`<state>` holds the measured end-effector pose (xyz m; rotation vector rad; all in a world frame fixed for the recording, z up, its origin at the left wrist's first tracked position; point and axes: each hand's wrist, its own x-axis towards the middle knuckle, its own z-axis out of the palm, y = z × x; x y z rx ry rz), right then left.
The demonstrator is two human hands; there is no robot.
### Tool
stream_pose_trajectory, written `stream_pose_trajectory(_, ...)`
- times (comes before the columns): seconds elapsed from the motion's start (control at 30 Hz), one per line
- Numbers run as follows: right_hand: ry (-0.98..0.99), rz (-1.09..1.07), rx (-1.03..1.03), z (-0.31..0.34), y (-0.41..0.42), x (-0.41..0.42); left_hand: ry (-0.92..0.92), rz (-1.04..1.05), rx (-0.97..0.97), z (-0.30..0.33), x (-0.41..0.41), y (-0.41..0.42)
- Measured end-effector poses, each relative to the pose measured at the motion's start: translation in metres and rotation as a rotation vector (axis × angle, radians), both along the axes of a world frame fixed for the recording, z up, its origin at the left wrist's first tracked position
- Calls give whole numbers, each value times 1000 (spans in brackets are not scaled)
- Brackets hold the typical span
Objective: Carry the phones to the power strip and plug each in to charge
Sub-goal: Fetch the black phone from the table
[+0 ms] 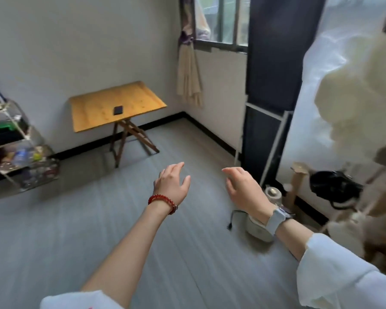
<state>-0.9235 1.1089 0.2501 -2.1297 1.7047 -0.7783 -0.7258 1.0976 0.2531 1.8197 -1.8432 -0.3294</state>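
A dark phone (pixel 118 110) lies flat on a yellow folding table (pixel 94 112) against the far wall. My left hand (pixel 173 182), with a red bead bracelet at the wrist, is held out over the floor, fingers apart and holding nothing. My right hand (pixel 243 186), with a pale watch band on the wrist, is beside it, also spread and holding nothing. Both hands are well short of the table. A white object (pixel 257 228) with a black cable (pixel 231 220) lies on the floor under my right wrist; I cannot tell if it is the power strip.
A wire shelf rack (pixel 16 152) with bottles and clutter stands at the left. On the right are a dark panel (pixel 274 63), a white frame, a black bag (pixel 334 188) and pale fluffy fabric (pixel 354 97). Grey plank floor (pixel 98 219) lies between me and the table.
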Motion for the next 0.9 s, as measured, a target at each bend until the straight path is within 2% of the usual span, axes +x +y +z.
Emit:
stream_pose_trajectory(0.17, 34, 146, -2, 6, -124, 52, 52, 143, 4, 11, 48, -87)
stream_pose_trajectory(0.4, 13, 314, 44, -11, -263, 152, 103, 342, 23, -7, 147, -198)
stream_pose_trajectory(0.73, 58, 357, 39, -1, -509, 295, 189, 396, -73, 9, 293, -444)
stream_pose_trajectory(0.9, 65, 331, 61, -7, -619, 344, 183, 343, -23, 1, 341, -555)
